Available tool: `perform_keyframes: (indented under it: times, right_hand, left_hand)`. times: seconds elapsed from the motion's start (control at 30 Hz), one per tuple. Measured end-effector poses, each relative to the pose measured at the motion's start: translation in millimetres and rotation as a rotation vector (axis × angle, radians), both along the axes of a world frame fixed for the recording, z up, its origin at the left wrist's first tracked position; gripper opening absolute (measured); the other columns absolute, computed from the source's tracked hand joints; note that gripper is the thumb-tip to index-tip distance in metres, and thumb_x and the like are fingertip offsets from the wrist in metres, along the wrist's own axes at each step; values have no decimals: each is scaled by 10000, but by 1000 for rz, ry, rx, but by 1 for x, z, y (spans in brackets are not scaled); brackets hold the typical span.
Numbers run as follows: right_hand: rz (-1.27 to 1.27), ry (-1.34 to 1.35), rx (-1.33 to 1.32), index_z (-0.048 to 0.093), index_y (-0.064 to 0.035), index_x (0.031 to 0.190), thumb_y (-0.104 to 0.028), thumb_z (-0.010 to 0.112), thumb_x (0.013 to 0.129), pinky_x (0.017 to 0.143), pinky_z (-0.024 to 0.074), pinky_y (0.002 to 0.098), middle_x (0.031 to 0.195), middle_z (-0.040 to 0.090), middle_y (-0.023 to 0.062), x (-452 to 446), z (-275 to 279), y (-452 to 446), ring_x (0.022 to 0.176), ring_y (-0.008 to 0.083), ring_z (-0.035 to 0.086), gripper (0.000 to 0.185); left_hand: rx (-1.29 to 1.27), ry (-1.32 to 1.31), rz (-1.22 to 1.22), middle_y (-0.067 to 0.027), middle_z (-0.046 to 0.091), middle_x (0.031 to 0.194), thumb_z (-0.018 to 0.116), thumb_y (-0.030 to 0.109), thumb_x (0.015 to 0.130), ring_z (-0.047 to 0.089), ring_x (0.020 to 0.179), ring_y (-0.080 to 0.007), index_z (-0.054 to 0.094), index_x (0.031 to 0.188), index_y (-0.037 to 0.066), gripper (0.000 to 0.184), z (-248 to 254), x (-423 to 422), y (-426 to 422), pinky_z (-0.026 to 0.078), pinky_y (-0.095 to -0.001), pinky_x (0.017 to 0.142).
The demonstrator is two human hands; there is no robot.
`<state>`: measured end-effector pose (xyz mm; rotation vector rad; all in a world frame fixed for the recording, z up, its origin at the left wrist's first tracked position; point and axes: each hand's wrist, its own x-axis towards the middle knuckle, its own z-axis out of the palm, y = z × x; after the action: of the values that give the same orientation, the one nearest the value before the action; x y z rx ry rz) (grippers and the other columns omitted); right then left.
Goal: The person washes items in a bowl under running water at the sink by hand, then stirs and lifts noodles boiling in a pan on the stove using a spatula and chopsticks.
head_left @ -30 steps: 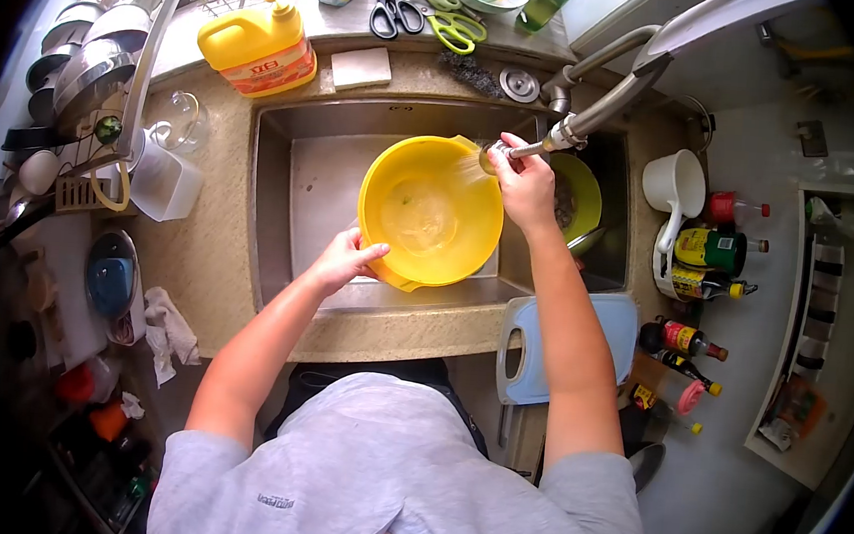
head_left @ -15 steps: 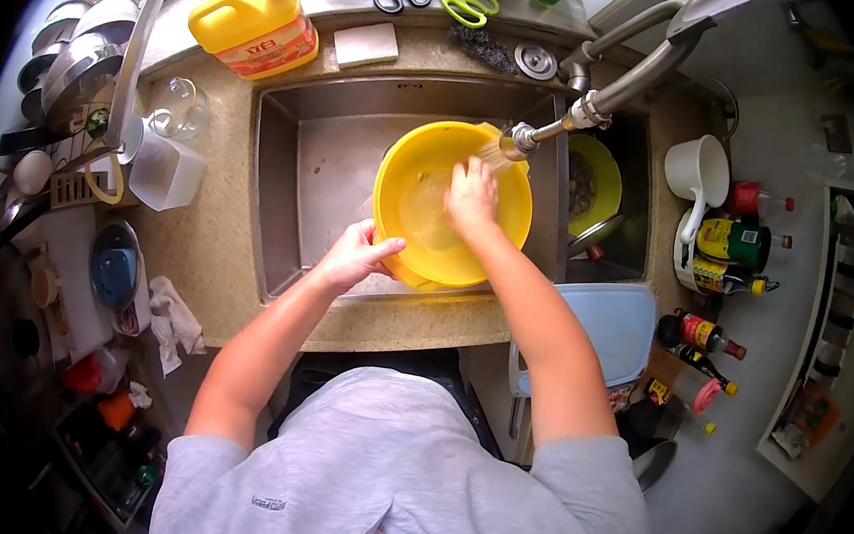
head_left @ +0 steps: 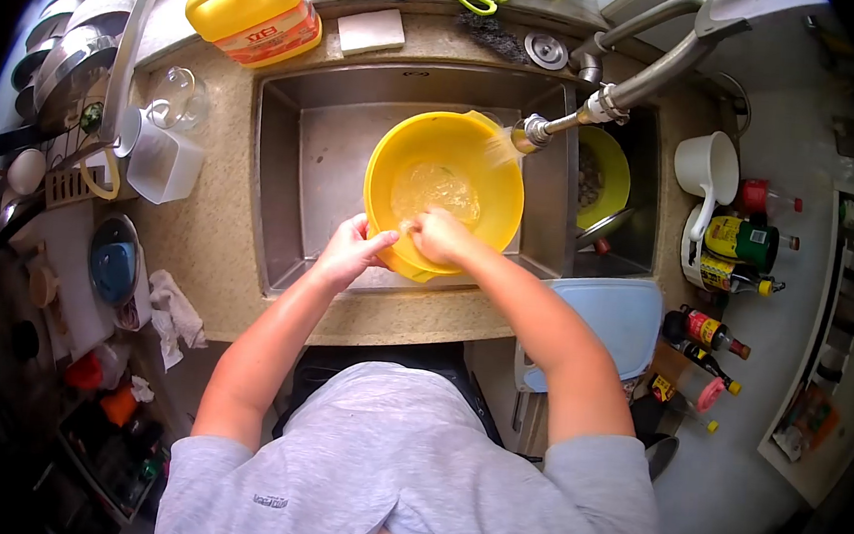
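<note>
A yellow basin [head_left: 380, 168] is held tilted over the steel sink [head_left: 326, 149], with shallow water stirring in its bottom. My left hand [head_left: 353, 251] grips the near-left rim, thumb over the edge. Inside the basin, my right hand [head_left: 437, 236] is against the near-left wall with its fingers curled together. Whether anything is in those fingers is hidden. From the faucet [head_left: 533, 133], water sprays into the basin at its far right side.
Right of the divider, a green bowl [head_left: 610, 176] sits in the smaller sink. A yellow detergent jug [head_left: 256, 18], a white sponge [head_left: 370, 32] and a drain strainer [head_left: 545, 50] line the back edge. A clear container [head_left: 166, 168] stands left; a white dipper [head_left: 708, 169] is right.
My right hand has moved from under the faucet stream down and left to the basin's near-left wall, its fingers curling. The basin has shifted slightly left and up; my left hand keeps its grip.
</note>
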<state>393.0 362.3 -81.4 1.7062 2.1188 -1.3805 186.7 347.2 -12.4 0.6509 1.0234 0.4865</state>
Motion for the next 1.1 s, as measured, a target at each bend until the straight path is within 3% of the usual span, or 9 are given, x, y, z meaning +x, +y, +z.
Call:
perform_keyframes:
  times: [0.17, 0.3, 0.43, 0.5, 0.67, 0.8, 0.97, 1.03, 1.1]
  right_hand:
    - [-305, -306, 286, 564, -33, 1267, -175, 665, 838, 1030, 450, 491, 1354, 494, 232, 3, 12, 25, 1253, 403, 489, 463]
    - [64, -19, 59, 556, -35, 1281, -177, 664, 839, 1011, 464, 504, 1389, 449, 254, -23, 3, 0, 1262, 372, 478, 477]
    - [210, -320, 44, 582, -31, 1244, -169, 651, 839, 1007, 467, 490, 1324, 509, 258, 2, 4, 7, 1217, 382, 516, 434]
    - [-265, -288, 408, 638, -30, 1164, -183, 634, 850, 1003, 472, 464, 1178, 606, 251, -9, 10, 18, 1140, 387, 569, 350]
    - [142, 37, 5, 535, -35, 1269, -189, 614, 867, 1003, 458, 530, 1371, 438, 265, -20, 6, -1, 1243, 446, 484, 438]
    - [-116, -340, 413, 543, -1, 1234, -132, 585, 869, 1013, 458, 515, 1315, 470, 291, -1, 18, 14, 1228, 440, 497, 390]
    - [-11, -217, 206, 564, 19, 1202, -178, 593, 863, 1011, 462, 503, 1262, 505, 302, -28, 5, -1, 1149, 423, 537, 394]
    - [-345, -284, 354, 606, 20, 1167, -174, 565, 849, 1002, 463, 508, 1238, 531, 270, -36, -8, 8, 1120, 414, 561, 375]
    - [-121, -413, 211, 624, 4, 1173, -207, 573, 868, 993, 471, 507, 1214, 564, 261, -63, -16, 14, 1128, 414, 559, 374]
  left_hand:
    - [-38, -45, 17, -112, 681, 1048, 669, 155, 956, 712, 877, -223, 544, 1168, -16, 299, 12, 6, -8, 622, -400, 767]
    - [-20, -44, 45, -105, 693, 1051, 661, 167, 959, 712, 901, -213, 559, 1188, 4, 298, 8, 3, -11, 620, -387, 771]
    - [11, -12, 47, -105, 690, 1050, 655, 158, 961, 711, 898, -209, 560, 1188, 3, 291, 11, -6, -12, 621, -382, 770]
    - [19, -34, 51, -104, 690, 1049, 655, 158, 961, 712, 897, -209, 560, 1189, 2, 291, 10, -3, -13, 620, -379, 769]
    - [31, -17, 91, -100, 690, 1049, 660, 156, 959, 712, 891, -203, 562, 1188, 2, 293, 4, -14, -11, 617, -364, 761]
    - [61, 23, 103, -98, 679, 1016, 676, 134, 946, 704, 858, -192, 560, 1163, -25, 293, 20, -19, -11, 617, -346, 728]
    - [110, 65, 107, -93, 678, 1008, 681, 134, 943, 700, 847, -186, 563, 1165, -23, 297, 19, -31, -9, 614, -333, 723]
    - [95, 103, 79, -99, 690, 1034, 690, 161, 940, 710, 880, -195, 568, 1172, -4, 309, 19, -36, -11, 615, -347, 745]
    - [118, 82, 59, -91, 688, 1039, 702, 154, 930, 703, 906, -191, 567, 1185, -11, 332, 19, -37, -9, 609, -342, 762]
